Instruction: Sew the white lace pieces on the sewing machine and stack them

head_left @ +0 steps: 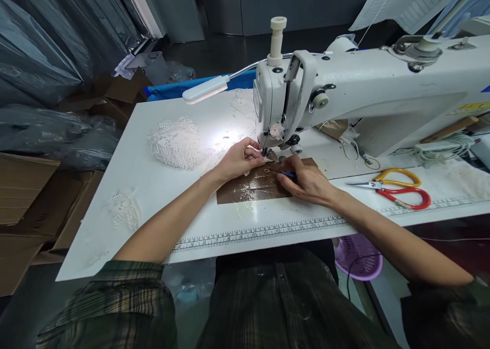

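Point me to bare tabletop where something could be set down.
One patch lies left of the left forearm, between the large lace heap and the smaller lace piece; a narrow strip runs between the brown sheet and the ruler markings. Crowded: beneath the sewing machine, where the left hand and right hand work.

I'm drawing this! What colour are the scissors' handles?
The scissors have one yellow-orange handle and one red handle; the head view shows them best.

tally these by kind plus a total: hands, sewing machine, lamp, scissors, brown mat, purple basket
Left hand and right hand: 2
Sewing machine: 1
Lamp: 1
Scissors: 1
Brown mat: 1
Purple basket: 1
Total: 7
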### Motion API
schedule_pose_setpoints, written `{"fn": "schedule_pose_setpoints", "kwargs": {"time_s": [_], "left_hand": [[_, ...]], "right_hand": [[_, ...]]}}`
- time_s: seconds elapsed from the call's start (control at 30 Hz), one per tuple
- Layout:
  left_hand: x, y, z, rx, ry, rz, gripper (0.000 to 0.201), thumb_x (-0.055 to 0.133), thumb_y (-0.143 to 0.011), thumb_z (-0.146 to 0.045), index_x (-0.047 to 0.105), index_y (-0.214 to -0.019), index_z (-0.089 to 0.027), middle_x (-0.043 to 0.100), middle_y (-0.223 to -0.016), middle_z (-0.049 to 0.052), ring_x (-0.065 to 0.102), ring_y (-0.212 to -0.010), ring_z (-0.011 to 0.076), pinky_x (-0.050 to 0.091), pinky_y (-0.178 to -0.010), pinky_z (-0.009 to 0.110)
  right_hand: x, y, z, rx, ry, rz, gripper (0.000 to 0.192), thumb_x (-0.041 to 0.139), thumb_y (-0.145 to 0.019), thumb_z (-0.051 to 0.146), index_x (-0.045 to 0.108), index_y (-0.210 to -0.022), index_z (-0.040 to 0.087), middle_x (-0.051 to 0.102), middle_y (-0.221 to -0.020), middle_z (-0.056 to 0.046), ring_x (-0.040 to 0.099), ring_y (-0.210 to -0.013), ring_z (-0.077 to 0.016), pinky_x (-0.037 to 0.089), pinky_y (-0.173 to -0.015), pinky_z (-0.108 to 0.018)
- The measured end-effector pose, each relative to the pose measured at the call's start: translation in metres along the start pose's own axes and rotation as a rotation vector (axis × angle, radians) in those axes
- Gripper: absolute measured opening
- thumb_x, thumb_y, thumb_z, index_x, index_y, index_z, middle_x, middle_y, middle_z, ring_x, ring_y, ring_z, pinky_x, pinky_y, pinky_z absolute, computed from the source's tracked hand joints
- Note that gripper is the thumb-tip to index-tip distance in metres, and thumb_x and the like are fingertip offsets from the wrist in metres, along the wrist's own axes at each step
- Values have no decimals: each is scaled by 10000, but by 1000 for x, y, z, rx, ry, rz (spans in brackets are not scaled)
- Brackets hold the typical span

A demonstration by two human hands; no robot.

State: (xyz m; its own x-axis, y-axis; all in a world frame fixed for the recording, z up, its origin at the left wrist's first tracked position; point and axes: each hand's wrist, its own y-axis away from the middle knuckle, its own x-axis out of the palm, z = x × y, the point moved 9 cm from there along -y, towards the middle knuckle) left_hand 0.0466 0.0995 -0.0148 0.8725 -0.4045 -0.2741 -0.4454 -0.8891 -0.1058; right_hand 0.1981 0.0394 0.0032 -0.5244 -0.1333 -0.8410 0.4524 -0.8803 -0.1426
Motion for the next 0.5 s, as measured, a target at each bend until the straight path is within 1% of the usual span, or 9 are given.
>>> {"fn": "schedule_pose_setpoints", "kwargs": {"time_s": [0.07, 0.13, 0.17, 0.23, 0.3, 0.4, 0.5], "left_hand": [[-4, -2, 6, -47, 91, -2, 355, 784, -760, -257, 499, -962, -189, 733, -789, 27, 687, -704, 135, 534, -613, 255], [-6, -2, 9, -75, 141, 5, 346, 790, -748, -229, 506, -942, -188, 724, -766, 24, 681, -693, 129, 543, -627, 261], [-6, -2, 10, -84, 154, 14, 335, 788, -748, -213, 511, -934, -188, 722, -763, 24, 681, -693, 129, 547, -633, 266], [-7, -1, 11, -100, 160, 33, 313, 775, -753, -184, 518, -932, -187, 722, -774, 29, 681, -697, 129, 548, -629, 270], [-8, -1, 12, -106, 159, 43, 300, 761, -761, -164, 519, -936, -188, 724, -789, 32, 680, -693, 127, 546, -614, 268], [-9, -2, 12, -98, 171, 54, 293, 749, -765, -149, 524, -949, -188, 729, -814, 45, 682, -693, 128, 549, -606, 272], [-10, -3, 14, -97, 186, 50, 306, 747, -758, -139, 525, -963, -184, 728, -823, 53, 690, -714, 137, 561, -626, 284]], "right_hand": [[3, -12, 2, -12, 188, -3, 392, 321, -1003, 481, 576, -984, 183, 697, -791, -100, 597, -637, -228, 365, -592, -332], [5, -21, -1, 32, 309, 9, 491, 227, -1032, 480, 601, -898, 190, 705, -793, -113, 610, -644, -235, 327, -568, -328], [5, -25, -4, 64, 348, 16, 517, 207, -1038, 482, 607, -886, 191, 710, -800, -115, 617, -646, -237, 310, -555, -325], [7, -30, -7, 102, 397, 33, 534, 205, -1044, 495, 622, -916, 188, 716, -799, -113, 628, -645, -241, 287, -536, -321], [8, -34, -5, 96, 425, 41, 526, 221, -1046, 499, 635, -978, 182, 717, -788, -109, 634, -640, -246, 275, -527, -319], [11, -39, 1, 82, 446, 51, 480, 276, -1043, 486, 634, -1080, 169, 719, -793, -110, 644, -656, -253, 276, -526, -315], [13, -43, 2, 109, 458, 59, 455, 321, -1036, 484, 620, -1127, 153, 714, -802, -121, 655, -704, -272, 289, -535, -311]]}}
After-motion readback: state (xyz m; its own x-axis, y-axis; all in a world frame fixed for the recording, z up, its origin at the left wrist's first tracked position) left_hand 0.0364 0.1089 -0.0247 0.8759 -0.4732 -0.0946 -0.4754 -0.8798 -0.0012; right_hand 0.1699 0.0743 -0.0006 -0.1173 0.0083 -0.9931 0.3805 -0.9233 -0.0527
